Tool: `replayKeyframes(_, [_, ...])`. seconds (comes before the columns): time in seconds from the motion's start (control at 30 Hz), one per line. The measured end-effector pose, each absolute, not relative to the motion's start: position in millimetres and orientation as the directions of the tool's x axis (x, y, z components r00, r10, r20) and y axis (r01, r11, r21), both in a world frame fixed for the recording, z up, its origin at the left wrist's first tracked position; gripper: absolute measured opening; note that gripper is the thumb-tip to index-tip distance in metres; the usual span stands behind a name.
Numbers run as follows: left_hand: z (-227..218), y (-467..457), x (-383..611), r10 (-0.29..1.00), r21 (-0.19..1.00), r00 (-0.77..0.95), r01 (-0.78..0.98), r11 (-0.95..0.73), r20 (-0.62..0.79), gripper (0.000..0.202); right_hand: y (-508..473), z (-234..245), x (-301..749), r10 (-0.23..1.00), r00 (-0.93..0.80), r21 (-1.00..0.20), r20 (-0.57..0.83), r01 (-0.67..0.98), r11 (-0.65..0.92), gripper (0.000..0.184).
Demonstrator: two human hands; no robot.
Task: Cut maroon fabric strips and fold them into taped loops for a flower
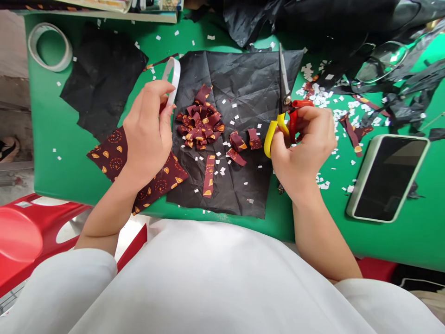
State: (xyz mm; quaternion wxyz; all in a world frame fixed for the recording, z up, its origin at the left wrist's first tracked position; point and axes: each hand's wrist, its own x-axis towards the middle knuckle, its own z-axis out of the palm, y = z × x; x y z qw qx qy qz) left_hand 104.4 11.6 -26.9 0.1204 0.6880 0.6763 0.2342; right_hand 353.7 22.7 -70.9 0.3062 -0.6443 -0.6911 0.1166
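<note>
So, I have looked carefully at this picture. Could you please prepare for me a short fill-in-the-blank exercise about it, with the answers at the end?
1. The right hand holds a pair of ____.
2. The thin ring in the left hand is ____ in colour.
3. The phone lies on the tabletop with its screen facing ____.
4. The sheet beneath the looped, patterned cluster is ____ in colour.

Missing words: scissors; white; up; black.

Bright light glares off the table [399,246] at upper right.
</note>
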Motion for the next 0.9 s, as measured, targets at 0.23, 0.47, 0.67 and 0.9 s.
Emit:
replayKeyframes(0.23, [-31,7,109,0.971,0.541,0.032,0.826,-0.158,0.235,0.024,15,-77,353,0.933,-0.141,-0.518,0.331,0.799,0.304,0.028])
replayKeyframes(0.47, [-32,2,114,0.975,0.603,0.039,0.780,-0.167,0.219,0.022,7,-76,350,0.917,-0.270,-0.434,0.293,0.817,0.379,0.037])
replayKeyframes(0.67, [-36,-5,116,0.983,0.650,0.083,0.740,-0.172,0.166,0.023,6,-69,344,0.879,-0.292,-0.440,0.378,0.778,0.448,0.034])
replayKeyframes(0.9, [-38,-9,119,0.980,0.663,0.131,0.722,-0.199,0.151,0.019,8,-70,343,0.804,-0.329,-0.352,0.495,0.770,0.532,0.035])
